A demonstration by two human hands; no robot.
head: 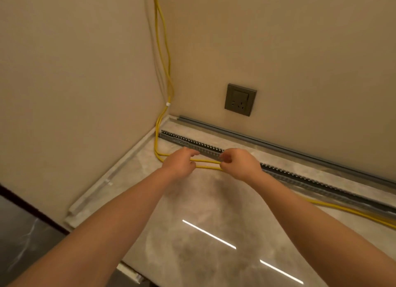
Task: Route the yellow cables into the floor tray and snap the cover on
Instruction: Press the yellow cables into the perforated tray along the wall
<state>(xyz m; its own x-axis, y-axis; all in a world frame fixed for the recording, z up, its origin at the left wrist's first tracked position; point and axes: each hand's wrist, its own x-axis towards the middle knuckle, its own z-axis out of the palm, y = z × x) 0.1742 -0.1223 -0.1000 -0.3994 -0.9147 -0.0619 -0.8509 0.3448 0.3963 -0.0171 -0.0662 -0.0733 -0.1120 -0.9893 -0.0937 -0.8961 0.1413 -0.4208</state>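
The person's two forearms are bare from the lower frame edge to the wrists, with no sleeves showing. The left hand and right hand are ungloved, without rings, watch or bracelet.

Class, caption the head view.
Both hands hold yellow cables beside the open floor tray.

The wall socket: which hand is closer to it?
Right. The right hand grips the yellow cables almost straight below the wall socket, by the floor tray. The left hand holds them further left, toward the corner.
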